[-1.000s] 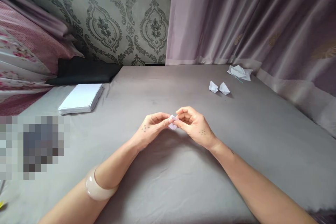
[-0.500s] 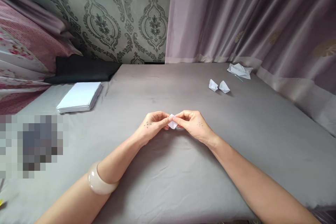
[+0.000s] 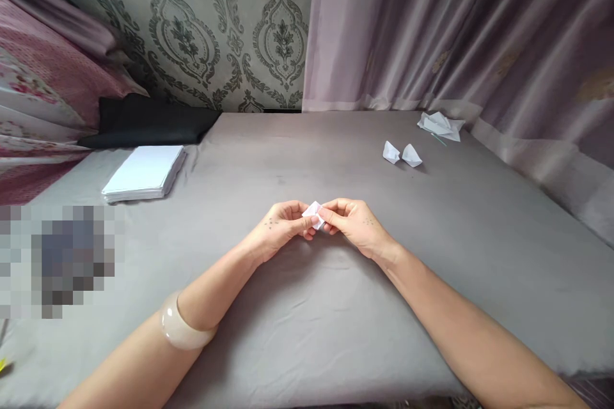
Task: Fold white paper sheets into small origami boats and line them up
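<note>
Both hands pinch one small piece of folded white paper point(image 3: 313, 209) above the grey cloth near the middle of the view. My left hand point(image 3: 286, 223) is closed on its left side, thumb in front. My right hand point(image 3: 352, 220) grips the right side, its thumb pressed on the front face. The paper looks roughly diamond-shaped; its back and part of its edges are hidden by the fingers. Farther back on the right stand two small folded white paper pieces point(image 3: 391, 153), close together but apart.
A stack of white paper point(image 3: 141, 170) lies at the left, with black cloth point(image 3: 153, 121) behind it. Several folded white papers point(image 3: 441, 125) and a thin pale stick point(image 3: 438, 139) are at the far right. Curtains point(image 3: 384, 32) and a patterned wall point(image 3: 235, 32) border the grey-covered table point(image 3: 268, 358).
The thumbs have shifted on the folded paper: the left one sits lower, and more of the paper's upper face shows. The whole view has tilted slightly.
</note>
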The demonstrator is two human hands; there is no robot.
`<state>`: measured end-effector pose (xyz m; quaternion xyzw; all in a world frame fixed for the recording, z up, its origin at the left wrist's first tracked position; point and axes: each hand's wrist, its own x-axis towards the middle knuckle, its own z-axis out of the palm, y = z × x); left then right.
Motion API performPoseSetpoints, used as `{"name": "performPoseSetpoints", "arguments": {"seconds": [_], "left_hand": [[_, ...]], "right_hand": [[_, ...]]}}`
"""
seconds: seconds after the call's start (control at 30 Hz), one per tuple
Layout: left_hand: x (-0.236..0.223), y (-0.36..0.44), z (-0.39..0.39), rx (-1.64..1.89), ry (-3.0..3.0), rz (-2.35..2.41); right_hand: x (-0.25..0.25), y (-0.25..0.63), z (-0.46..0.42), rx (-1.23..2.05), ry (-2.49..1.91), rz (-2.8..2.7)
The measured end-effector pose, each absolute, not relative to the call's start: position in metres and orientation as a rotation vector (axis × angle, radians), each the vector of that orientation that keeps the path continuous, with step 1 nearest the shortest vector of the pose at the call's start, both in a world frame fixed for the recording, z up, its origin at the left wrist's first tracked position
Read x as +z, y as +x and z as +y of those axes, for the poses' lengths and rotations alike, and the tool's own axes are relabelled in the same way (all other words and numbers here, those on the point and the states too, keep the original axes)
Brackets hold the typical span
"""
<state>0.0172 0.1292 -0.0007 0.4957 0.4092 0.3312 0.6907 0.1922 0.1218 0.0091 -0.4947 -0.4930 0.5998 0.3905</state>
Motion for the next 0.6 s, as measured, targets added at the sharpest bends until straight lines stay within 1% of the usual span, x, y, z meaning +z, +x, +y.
{"name": "performPoseSetpoints", "arguments": {"seconds": [0.23,0.5,0.6], "left_hand": [[-0.0012,0.0202,0.1277,0.814,1.131,0.965],[-0.0048,0.0196,0.1289,0.852,1.126,0.975],[-0.0072,0.0180,0.1295,0.799,1.098,0.946]], "right_hand": [[0.0061,0.1872,0.1184,1.455,-1.236,-1.281],[0.0054,0.1869,0.1217,1.483,-1.222,-1.286],[0.0046,0.1883,0.1236,1.525,-1.280,-1.262]]}}
